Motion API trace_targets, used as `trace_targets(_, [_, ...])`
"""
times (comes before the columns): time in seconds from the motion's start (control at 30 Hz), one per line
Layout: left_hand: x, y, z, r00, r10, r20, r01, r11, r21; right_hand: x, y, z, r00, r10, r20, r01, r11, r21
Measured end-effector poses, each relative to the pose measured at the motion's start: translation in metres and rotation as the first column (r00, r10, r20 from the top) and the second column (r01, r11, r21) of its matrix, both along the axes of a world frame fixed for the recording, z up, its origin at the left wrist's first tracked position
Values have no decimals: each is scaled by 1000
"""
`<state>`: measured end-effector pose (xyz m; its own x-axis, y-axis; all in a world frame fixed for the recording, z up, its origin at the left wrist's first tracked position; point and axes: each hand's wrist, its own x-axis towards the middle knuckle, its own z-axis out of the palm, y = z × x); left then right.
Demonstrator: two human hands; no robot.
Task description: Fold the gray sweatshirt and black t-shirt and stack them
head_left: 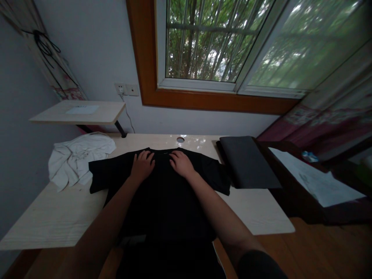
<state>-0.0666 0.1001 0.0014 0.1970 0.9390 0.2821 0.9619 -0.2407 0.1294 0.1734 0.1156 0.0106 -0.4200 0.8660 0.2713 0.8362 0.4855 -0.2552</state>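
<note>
Two hands laid on one black T-shirt

Head view: One black T-shirt [171, 197] is spread on the one pale table [261, 213], collar at the far side, its two sleeves reaching left and right. One crumpled white cloth [78, 157] lies at the far left, and one dark grey flat item [247, 162] at the far right, over something black. One raised shelf [107, 112] stands far left, bearing one paper sheet [83, 109]; a second, larger sheet [316, 178] lies right of the table.

Two forearms come in from the near left and near right, slanting inward. The left hand [142, 166] and right hand [181, 163] rest palms down just below the collar, apart, fingers pointing far and slightly bent. Both look unclenched, pressing or resting on the fabric without gripping it.
</note>
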Motion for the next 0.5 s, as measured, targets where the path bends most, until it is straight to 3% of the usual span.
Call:
trace_targets(0.2, [-16, 9, -5, 999, 0, -40, -3, 997, -75, 10, 1, -11, 999, -14, -39, 16, 999, 28])
trace_targets(0.5, [-30, 8, -8, 998, -13, -65, 7, 995, -103, 43, -18, -12, 1000, -24, 15, 24, 1000, -1])
